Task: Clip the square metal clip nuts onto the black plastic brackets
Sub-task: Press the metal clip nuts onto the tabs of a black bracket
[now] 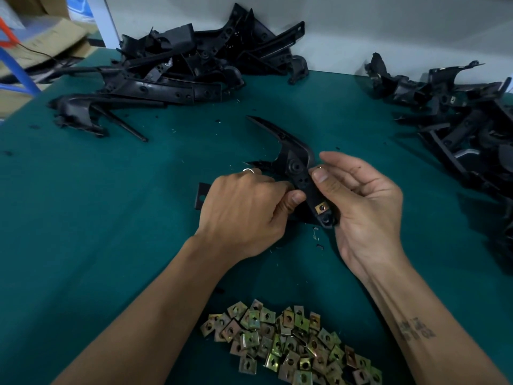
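A black plastic bracket (pixel 294 165) with a curved arm is held just above the green table, at the centre of the view. My left hand (pixel 244 212) grips its left side, fingers curled, thumb on the bracket's middle. My right hand (pixel 363 201) cradles the bracket's lower end, and its thumb and forefinger pinch a clip nut (pixel 319 169) at the bracket's right edge. One square metal clip nut (pixel 322 208) sits clipped on the bracket's lower end. A heap of loose clip nuts (pixel 291 345) lies near the front edge, between my forearms.
A pile of black brackets (pixel 177 68) lies at the back left, another pile (pixel 466 118) along the right side. The green table cover (pixel 111 218) carries small plastic shavings. Cardboard boxes (pixel 41 37) and a blue frame stand beyond the far left corner.
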A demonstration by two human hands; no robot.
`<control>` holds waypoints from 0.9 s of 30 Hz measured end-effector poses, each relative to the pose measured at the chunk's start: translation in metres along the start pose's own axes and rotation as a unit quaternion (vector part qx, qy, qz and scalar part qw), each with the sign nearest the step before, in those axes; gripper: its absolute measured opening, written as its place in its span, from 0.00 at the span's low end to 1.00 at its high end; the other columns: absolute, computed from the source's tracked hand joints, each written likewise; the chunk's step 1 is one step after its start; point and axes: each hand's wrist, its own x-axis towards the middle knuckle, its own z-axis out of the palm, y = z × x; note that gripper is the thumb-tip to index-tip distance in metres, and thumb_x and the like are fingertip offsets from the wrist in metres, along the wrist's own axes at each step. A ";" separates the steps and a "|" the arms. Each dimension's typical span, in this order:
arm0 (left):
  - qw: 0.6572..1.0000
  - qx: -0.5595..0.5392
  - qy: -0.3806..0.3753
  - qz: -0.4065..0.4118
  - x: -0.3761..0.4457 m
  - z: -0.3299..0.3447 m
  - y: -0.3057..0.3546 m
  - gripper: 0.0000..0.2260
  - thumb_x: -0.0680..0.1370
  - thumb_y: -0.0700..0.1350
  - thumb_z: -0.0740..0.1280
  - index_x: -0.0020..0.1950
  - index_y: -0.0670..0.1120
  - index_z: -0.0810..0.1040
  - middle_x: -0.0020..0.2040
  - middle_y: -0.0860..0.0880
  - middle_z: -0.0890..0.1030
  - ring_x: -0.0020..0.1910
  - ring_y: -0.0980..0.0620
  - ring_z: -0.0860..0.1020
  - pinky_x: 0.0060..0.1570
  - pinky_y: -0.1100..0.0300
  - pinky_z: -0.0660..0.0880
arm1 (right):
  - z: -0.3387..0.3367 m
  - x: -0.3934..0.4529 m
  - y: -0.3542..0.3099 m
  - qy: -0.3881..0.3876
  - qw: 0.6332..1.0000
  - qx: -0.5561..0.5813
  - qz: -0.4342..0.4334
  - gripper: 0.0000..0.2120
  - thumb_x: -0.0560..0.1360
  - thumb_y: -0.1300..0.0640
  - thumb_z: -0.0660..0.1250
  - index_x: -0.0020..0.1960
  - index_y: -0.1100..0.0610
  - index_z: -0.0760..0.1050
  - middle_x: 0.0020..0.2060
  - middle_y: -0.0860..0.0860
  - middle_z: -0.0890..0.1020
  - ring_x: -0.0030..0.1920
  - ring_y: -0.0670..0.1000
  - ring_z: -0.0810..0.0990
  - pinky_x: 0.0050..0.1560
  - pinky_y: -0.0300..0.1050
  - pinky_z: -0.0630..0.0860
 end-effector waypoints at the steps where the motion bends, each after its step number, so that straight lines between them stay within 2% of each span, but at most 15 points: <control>1: 1.000 0.002 0.002 0.001 0.000 0.000 0.000 0.23 0.83 0.58 0.50 0.34 0.48 0.70 0.31 0.51 0.76 0.33 0.44 0.75 0.29 0.57 0.59 | 0.000 0.000 -0.001 0.003 1.000 0.011 0.008 0.09 0.66 0.63 0.77 0.46 0.57 0.85 0.39 0.55 0.87 0.41 0.49 0.86 0.45 0.40 0.82; 4: 1.000 0.011 0.005 0.005 0.000 0.000 0.000 0.24 0.83 0.58 0.50 0.34 0.48 0.73 0.31 0.52 0.76 0.32 0.45 0.75 0.29 0.57 0.58 | 0.001 -0.002 -0.003 0.022 0.999 0.027 0.026 0.05 0.66 0.65 0.77 0.42 0.59 0.85 0.38 0.57 0.87 0.39 0.51 0.86 0.41 0.41 0.82; 8: 1.000 0.008 0.011 0.004 0.000 0.001 -0.001 0.24 0.83 0.58 0.51 0.33 0.48 0.71 0.30 0.51 0.76 0.32 0.44 0.75 0.29 0.57 0.57 | 0.006 -0.006 -0.001 0.047 0.997 0.044 0.047 0.03 0.67 0.65 0.77 0.38 0.59 0.84 0.35 0.57 0.85 0.38 0.52 0.85 0.44 0.46 0.83; 11: 1.000 0.002 0.015 0.004 0.000 0.000 0.000 0.22 0.83 0.58 0.51 0.33 0.49 0.65 0.30 0.51 0.75 0.31 0.44 0.75 0.29 0.58 0.57 | 0.009 -0.008 0.000 0.049 0.997 0.032 0.041 0.06 0.69 0.65 0.76 0.36 0.56 0.85 0.34 0.54 0.85 0.37 0.49 0.84 0.44 0.42 0.83; 15: 1.000 0.004 0.008 -0.001 0.000 0.001 -0.002 0.23 0.83 0.58 0.52 0.34 0.48 0.73 0.31 0.50 0.77 0.32 0.43 0.76 0.30 0.57 0.58 | 0.012 -0.009 0.002 0.048 0.999 -0.010 0.003 0.13 0.73 0.69 0.74 0.35 0.54 0.85 0.35 0.51 0.85 0.38 0.47 0.83 0.47 0.39 0.81; 18: 1.000 0.004 0.006 -0.005 0.000 0.001 -0.002 0.23 0.82 0.59 0.52 0.34 0.48 0.74 0.32 0.50 0.77 0.33 0.43 0.76 0.30 0.57 0.59 | 0.012 -0.009 0.000 0.052 0.999 -0.011 0.003 0.14 0.73 0.71 0.73 0.36 0.55 0.84 0.35 0.52 0.86 0.39 0.48 0.84 0.48 0.41 0.82; 22: 1.000 0.012 0.005 -0.007 0.000 0.001 -0.001 0.25 0.82 0.60 0.50 0.35 0.49 0.75 0.31 0.51 0.76 0.32 0.44 0.76 0.30 0.57 0.58 | 0.014 -0.011 0.000 0.080 0.997 0.008 0.013 0.10 0.73 0.71 0.73 0.38 0.59 0.82 0.35 0.54 0.85 0.40 0.52 0.83 0.52 0.48 0.80; 27: 1.000 0.016 0.006 -0.017 -0.001 0.000 -0.001 0.26 0.82 0.62 0.48 0.35 0.50 0.76 0.31 0.51 0.77 0.33 0.44 0.77 0.30 0.57 0.59 | 0.016 -0.013 0.000 0.077 0.997 -0.003 0.020 0.11 0.74 0.71 0.72 0.38 0.58 0.82 0.37 0.56 0.85 0.43 0.55 0.82 0.57 0.56 0.78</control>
